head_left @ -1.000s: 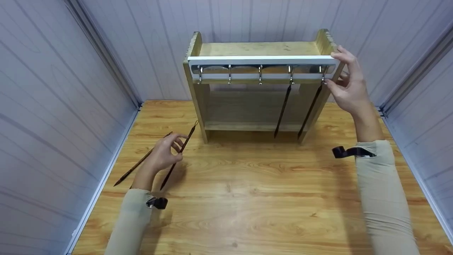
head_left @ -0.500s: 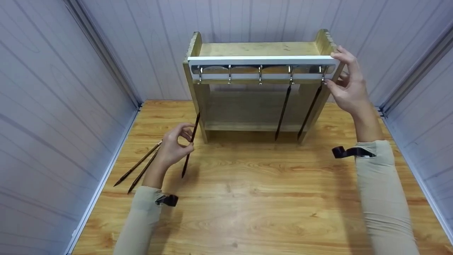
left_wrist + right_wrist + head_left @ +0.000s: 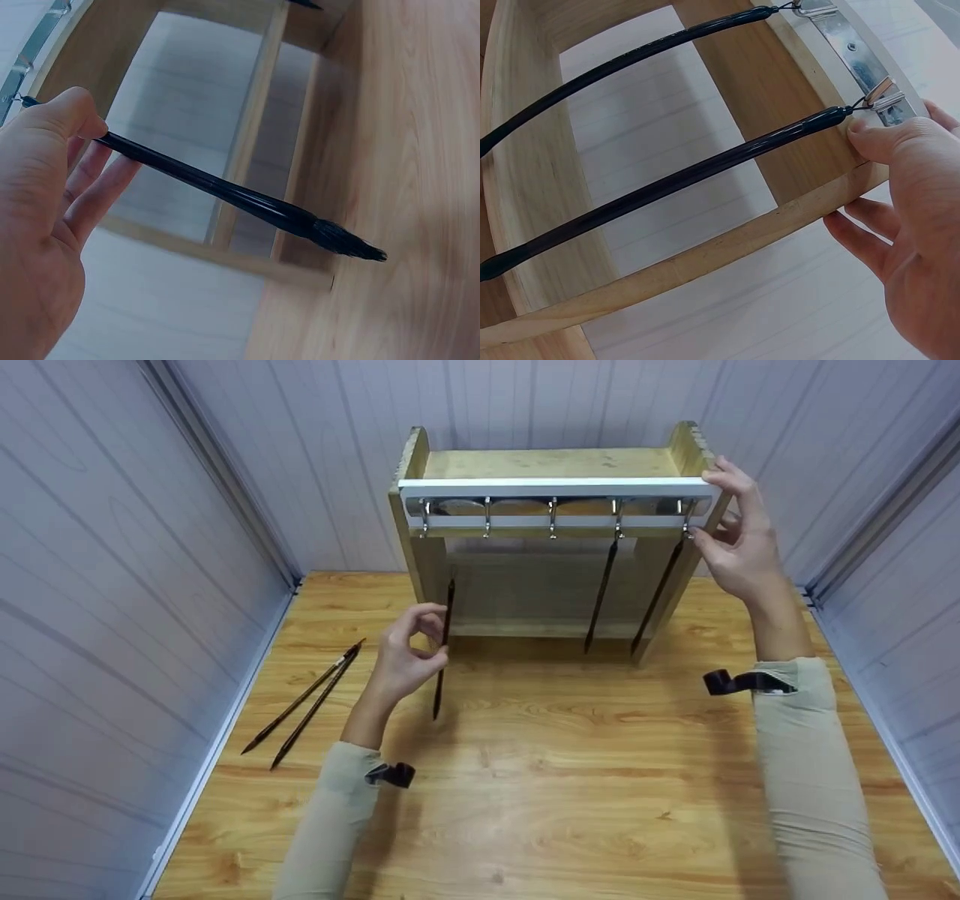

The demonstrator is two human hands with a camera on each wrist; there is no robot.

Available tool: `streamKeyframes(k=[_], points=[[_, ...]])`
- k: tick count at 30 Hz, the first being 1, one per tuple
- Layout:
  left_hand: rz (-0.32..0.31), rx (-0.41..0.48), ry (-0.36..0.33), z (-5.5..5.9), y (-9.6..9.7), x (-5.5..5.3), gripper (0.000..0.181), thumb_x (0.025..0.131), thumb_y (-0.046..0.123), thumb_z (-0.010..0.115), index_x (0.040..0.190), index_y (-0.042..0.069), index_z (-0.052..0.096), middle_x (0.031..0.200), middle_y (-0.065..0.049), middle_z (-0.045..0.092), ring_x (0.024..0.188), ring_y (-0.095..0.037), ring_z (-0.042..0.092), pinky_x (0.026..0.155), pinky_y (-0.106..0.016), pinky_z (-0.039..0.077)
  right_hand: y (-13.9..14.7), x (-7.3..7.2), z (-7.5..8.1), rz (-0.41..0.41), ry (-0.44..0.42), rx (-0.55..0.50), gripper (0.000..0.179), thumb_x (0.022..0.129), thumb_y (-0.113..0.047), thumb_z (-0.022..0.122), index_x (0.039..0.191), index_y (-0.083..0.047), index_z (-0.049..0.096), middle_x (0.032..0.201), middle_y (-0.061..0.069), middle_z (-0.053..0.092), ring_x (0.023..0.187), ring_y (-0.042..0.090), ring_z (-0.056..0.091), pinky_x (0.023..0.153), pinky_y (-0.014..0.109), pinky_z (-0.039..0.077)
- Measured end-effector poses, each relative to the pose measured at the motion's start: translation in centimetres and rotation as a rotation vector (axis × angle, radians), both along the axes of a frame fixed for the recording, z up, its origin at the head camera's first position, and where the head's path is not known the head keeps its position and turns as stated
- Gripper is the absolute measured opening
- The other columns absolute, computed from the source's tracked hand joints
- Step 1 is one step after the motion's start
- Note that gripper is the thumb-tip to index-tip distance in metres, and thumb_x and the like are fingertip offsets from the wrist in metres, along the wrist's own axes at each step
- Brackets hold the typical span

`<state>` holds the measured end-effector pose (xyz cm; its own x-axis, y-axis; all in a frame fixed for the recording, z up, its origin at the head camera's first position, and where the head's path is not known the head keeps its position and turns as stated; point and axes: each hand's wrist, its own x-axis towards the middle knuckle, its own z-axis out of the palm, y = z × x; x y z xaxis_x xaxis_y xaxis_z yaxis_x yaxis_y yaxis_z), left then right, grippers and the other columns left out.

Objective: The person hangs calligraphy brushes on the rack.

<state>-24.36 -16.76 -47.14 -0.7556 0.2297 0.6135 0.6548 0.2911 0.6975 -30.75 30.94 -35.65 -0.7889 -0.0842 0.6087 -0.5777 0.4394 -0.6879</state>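
Note:
My left hand (image 3: 405, 656) pinches a dark calligraphy brush (image 3: 439, 690) by its shaft, just in front of the shelf's left side. In the left wrist view the bristle end (image 3: 345, 238) points down toward the table and the cord end is up by the fingers. My right hand (image 3: 739, 540) grips the upper right corner of the wooden shelf (image 3: 555, 461), thumb beside the last hook. From the two rightmost hooks of the metal hook rail (image 3: 517, 484) hang two brushes, an inner brush (image 3: 600, 600) and an outer brush (image 3: 658, 592), by their cord loops.
Two more brushes lie on the table at the left: one brush (image 3: 281, 720) and another brush (image 3: 311, 720), their upper ends together. The shelf stands near the back wall (image 3: 487, 397). Side panels (image 3: 97, 585) bound the wooden tabletop (image 3: 540, 795).
My left hand has lifted its brush off to the right, away from the two lying brushes, to the front of the shelf's left side. The right hand has stayed on the shelf corner.

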Motion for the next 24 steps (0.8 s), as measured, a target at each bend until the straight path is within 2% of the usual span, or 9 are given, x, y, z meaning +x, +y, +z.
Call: streamKeyframes(k=[3, 7, 9, 15, 19, 22, 24], points=[[-0.019, 0.007, 0.000, 0.1, 1.3, -0.4, 0.053, 0.085, -0.020, 0.072, 0.136, -0.005, 0.066, 0.105, -0.020, 0.071, 0.091, -0.013, 0.070, 0.060, -0.021, 0.062, 0.0, 0.0, 0.0, -0.003, 0.001, 0.003, 0.064, 0.101, 0.014, 0.063, 0.160, -0.006, 0.049, 0.185, 0.006, 0.036, 0.142, 0.055, 0.062, 0.094, 0.012, 0.061], [-0.050, 0.011, -0.017, 0.4, 3.1, -0.8, 0.052, 0.088, -0.017, 0.073, 0.138, -0.004, 0.066, 0.108, -0.021, 0.071, 0.095, -0.020, 0.073, 0.065, -0.022, 0.065, 0.1, 0.0, 0.0, -0.008, 0.013, 0.013, 0.066, 0.100, 0.015, 0.062, 0.160, -0.007, 0.050, 0.185, 0.008, 0.036, 0.141, 0.051, 0.063, 0.095, 0.011, 0.061], [-0.066, 0.017, -0.028, 0.6, 4.1, -0.9, 0.052, 0.088, -0.017, 0.073, 0.138, -0.003, 0.066, 0.109, -0.022, 0.071, 0.096, -0.024, 0.074, 0.066, -0.025, 0.067, 0.1, 0.0, 0.0, -0.009, 0.015, 0.011, 0.065, 0.100, 0.015, 0.062, 0.160, -0.006, 0.050, 0.185, 0.010, 0.036, 0.141, 0.050, 0.064, 0.095, 0.011, 0.061], [-0.104, 0.023, -0.013, 1.4, 6.7, -1.3, 0.052, 0.088, -0.015, 0.073, 0.137, -0.003, 0.066, 0.108, -0.022, 0.072, 0.095, -0.025, 0.076, 0.065, -0.039, 0.070, -0.1, 0.1, -0.1, -0.008, 0.016, 0.000, 0.062, 0.101, 0.013, 0.062, 0.159, -0.005, 0.050, 0.184, 0.009, 0.037, 0.138, 0.052, 0.065, 0.093, 0.012, 0.063], [-0.136, 0.013, 0.004, 1.9, 7.9, -1.5, 0.051, 0.089, -0.015, 0.073, 0.138, -0.003, 0.066, 0.109, -0.021, 0.072, 0.095, -0.027, 0.076, 0.066, -0.033, 0.068, -0.2, 0.1, -0.1, -0.010, 0.014, 0.006, 0.063, 0.100, 0.014, 0.063, 0.159, -0.006, 0.051, 0.184, 0.005, 0.037, 0.139, 0.053, 0.064, 0.093, 0.011, 0.062], [-0.146, 0.006, 0.019, 2.3, 8.6, -1.7, 0.051, 0.088, -0.014, 0.073, 0.138, -0.003, 0.065, 0.109, -0.021, 0.073, 0.096, -0.028, 0.075, 0.076, -0.025, 0.065, -0.3, 0.1, 0.0, -0.002, 0.006, 0.006, 0.063, 0.101, 0.013, 0.063, 0.160, -0.006, 0.051, 0.185, 0.005, 0.036, 0.141, 0.051, 0.064, 0.092, 0.012, 0.061], [-0.147, 0.009, 0.021, 2.5, 9.0, -1.9, 0.052, 0.088, -0.014, 0.073, 0.138, -0.004, 0.065, 0.108, -0.022, 0.073, 0.096, -0.028, 0.075, 0.082, -0.024, 0.063, -0.3, 0.1, 0.0, 0.001, 0.001, 0.003, 0.062, 0.101, 0.011, 0.062, 0.160, -0.006, 0.050, 0.185, 0.006, 0.035, 0.140, 0.049, 0.065, 0.091, 0.012, 0.061]])
